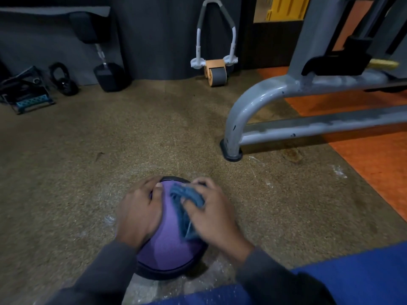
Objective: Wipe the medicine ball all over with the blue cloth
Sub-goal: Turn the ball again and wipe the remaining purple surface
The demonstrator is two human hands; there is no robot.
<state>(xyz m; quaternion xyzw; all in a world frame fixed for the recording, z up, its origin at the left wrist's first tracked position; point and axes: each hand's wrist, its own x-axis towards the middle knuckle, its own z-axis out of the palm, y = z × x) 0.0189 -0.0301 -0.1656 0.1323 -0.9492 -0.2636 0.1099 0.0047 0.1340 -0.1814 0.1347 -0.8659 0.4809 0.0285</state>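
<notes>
The purple and black medicine ball (169, 245) sits on the speckled brown floor at the bottom centre of the head view. My left hand (137, 211) lies on the ball's left side, fingers curved round it and the thumb on top. My right hand (214, 214) grips the bunched blue cloth (185, 202) and holds it against the ball's upper right side. Part of the cloth is hidden under my fingers, and the ball's right side is hidden behind my right hand.
A grey machine frame (248, 106) with a foot stands to the right on the floor beside an orange mat (372, 155). A blue mat (352, 278) lies at bottom right. An ab roller (217, 71), a dumbbell (105, 69), a kettlebell (62, 80) and a stepper (28, 93) line the far wall.
</notes>
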